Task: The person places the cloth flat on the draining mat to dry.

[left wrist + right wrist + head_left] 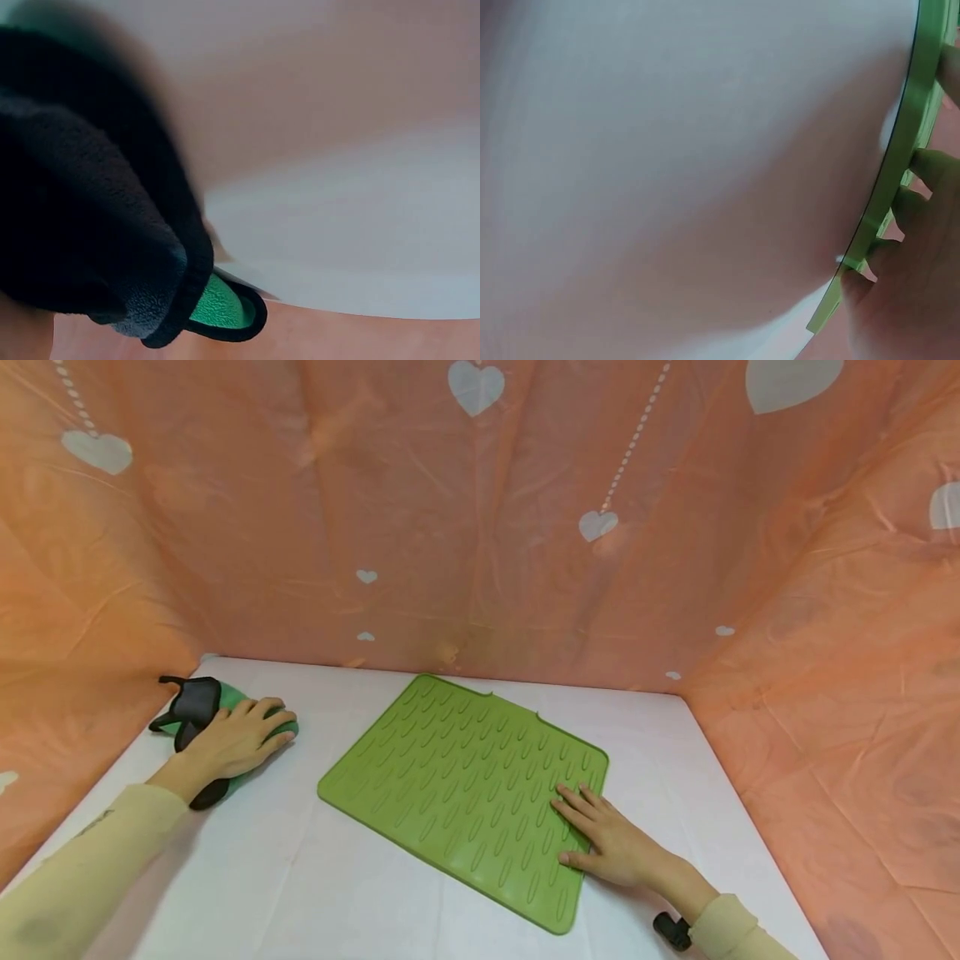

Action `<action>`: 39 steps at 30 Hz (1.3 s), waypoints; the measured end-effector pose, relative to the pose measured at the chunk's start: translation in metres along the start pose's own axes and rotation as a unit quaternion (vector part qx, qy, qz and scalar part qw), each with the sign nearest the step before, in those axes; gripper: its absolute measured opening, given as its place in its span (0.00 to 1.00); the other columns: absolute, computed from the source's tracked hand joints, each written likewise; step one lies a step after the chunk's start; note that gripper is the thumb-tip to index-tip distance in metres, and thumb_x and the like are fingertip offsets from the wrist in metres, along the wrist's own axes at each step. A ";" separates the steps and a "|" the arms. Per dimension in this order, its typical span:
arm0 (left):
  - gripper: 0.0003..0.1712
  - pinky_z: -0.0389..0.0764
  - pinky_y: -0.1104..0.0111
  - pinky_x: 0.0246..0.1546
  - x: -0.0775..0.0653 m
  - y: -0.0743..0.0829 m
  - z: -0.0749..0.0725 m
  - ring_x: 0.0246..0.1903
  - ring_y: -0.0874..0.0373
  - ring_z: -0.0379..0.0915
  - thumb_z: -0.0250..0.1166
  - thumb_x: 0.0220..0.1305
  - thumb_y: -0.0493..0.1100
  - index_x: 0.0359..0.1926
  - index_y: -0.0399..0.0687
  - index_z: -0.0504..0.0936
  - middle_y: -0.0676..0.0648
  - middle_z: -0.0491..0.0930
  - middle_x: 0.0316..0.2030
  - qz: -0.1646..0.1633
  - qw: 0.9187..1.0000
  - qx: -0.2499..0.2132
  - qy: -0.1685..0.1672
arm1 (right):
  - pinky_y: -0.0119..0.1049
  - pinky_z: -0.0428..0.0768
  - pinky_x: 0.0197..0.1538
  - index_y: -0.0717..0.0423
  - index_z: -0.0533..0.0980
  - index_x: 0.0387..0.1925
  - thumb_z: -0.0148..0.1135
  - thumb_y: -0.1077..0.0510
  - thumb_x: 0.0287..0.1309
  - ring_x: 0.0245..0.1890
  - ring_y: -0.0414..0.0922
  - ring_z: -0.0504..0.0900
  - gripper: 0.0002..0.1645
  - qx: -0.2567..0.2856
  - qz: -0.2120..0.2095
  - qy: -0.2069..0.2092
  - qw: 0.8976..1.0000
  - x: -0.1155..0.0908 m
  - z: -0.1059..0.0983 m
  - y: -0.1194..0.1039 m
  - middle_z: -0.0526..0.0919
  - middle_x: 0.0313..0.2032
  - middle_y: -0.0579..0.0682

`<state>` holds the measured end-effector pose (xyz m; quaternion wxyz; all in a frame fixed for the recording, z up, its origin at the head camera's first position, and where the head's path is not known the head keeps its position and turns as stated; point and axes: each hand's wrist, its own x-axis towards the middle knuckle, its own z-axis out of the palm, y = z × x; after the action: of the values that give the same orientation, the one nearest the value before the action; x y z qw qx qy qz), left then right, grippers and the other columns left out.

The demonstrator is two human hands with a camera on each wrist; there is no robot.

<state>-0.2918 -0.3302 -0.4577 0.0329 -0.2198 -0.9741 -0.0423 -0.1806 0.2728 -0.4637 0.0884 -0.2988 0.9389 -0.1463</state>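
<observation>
On the left of the head view, my left hand (pixel 236 742) holds a bunched green and black microfibre cloth (pixel 198 700), its fingers bent over the green part. Dark folds of that cloth (pixel 150 225) fill the left of the left wrist view, with a green corner sticking out. A green silicone mat (pixel 465 793) with raised oval ridges lies at an angle on the white table. My right hand (pixel 618 843) rests on the mat's right edge, fingers spread. In the right wrist view, the fingertips touch the mat's edge (pixel 889 176).
The table (pixel 360 902) has a white covering. Orange sheeting (pixel 420 527) with pale hearts stands around its back and sides. A small black device (pixel 671 932) sits at the right wrist. The cloth lies near the left sheeting.
</observation>
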 end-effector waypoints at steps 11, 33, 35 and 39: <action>0.21 0.73 0.43 0.38 0.006 0.000 0.006 0.51 0.38 0.68 0.56 0.80 0.54 0.61 0.47 0.79 0.39 0.73 0.49 -0.014 1.000 0.011 0.012 | 0.68 0.55 0.75 0.54 0.59 0.81 0.59 0.33 0.71 0.80 0.66 0.47 0.48 0.002 -0.001 0.002 1.000 0.000 0.002 0.002 0.52 0.82 0.54; 0.10 0.69 0.57 0.31 0.001 0.017 -0.012 0.38 0.46 0.64 0.65 0.74 0.45 0.46 0.42 0.81 0.44 0.70 0.36 -0.017 0.992 -0.037 0.116 | 0.70 0.57 0.73 0.56 0.61 0.79 0.59 0.34 0.72 0.78 0.69 0.51 0.47 -0.003 -0.014 0.018 1.000 -0.002 -0.001 -0.001 0.55 0.81 0.57; 0.09 0.69 0.56 0.31 0.001 0.019 -0.017 0.37 0.45 0.65 0.66 0.73 0.43 0.45 0.41 0.81 0.44 0.71 0.35 -0.011 0.988 -0.043 0.145 | 0.70 0.57 0.73 0.57 0.61 0.79 0.59 0.34 0.72 0.78 0.69 0.51 0.47 -0.005 -0.016 0.020 1.000 -0.002 0.000 0.000 0.55 0.80 0.57; 0.07 0.70 0.54 0.32 0.002 0.024 -0.027 0.38 0.42 0.67 0.68 0.70 0.41 0.43 0.41 0.81 0.42 0.72 0.35 -0.001 0.979 -0.054 0.196 | 0.71 0.57 0.72 0.57 0.62 0.79 0.60 0.35 0.71 0.78 0.70 0.51 0.47 -0.003 -0.021 0.026 0.999 -0.003 0.000 0.000 0.56 0.80 0.58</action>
<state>-0.2821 -0.3105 -0.4287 0.2116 -0.2074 -0.9453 -0.1367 -0.1784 0.2746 -0.4637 0.0601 -0.3150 0.9347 -0.1530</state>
